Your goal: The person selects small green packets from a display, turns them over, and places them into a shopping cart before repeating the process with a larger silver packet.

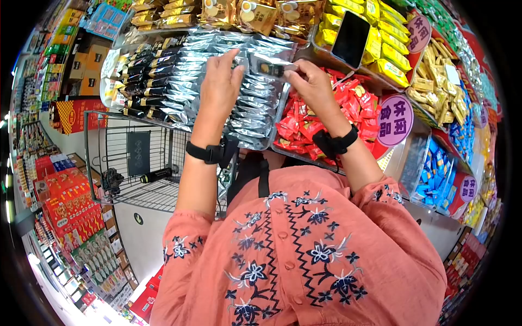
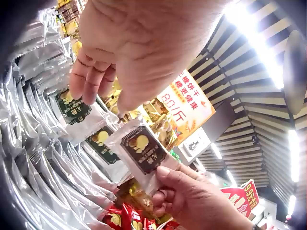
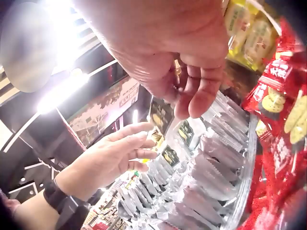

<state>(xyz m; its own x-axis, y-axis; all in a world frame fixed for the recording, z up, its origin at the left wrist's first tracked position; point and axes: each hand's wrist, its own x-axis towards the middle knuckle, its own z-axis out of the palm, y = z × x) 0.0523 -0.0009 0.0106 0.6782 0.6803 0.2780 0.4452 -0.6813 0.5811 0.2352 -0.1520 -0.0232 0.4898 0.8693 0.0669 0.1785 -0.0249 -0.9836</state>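
My right hand (image 1: 314, 86) pinches one edge of a small silver snack packet (image 2: 143, 148) between thumb and fingers. The packet has a dark label with a pale yellow round picture, and it is held up over a tray of similar silver packets (image 1: 250, 117). To its left, my left hand (image 1: 222, 81) is over the same rows, fingers loosely extended and apart from the held packet. In the left wrist view its fingertips overlap another dark-labelled packet (image 2: 73, 111). The right wrist view shows the left hand (image 3: 108, 155) with thumb and fingers spread.
Black packets (image 1: 155, 73) fill the tray's left side. Red packets (image 1: 356, 108) lie in a bin at right, yellow ones (image 1: 392, 54) behind, with a phone (image 1: 350, 39) on them. A wire shopping cart (image 1: 163, 193) stands at the lower left. Gold packets (image 1: 255, 16) line the back.
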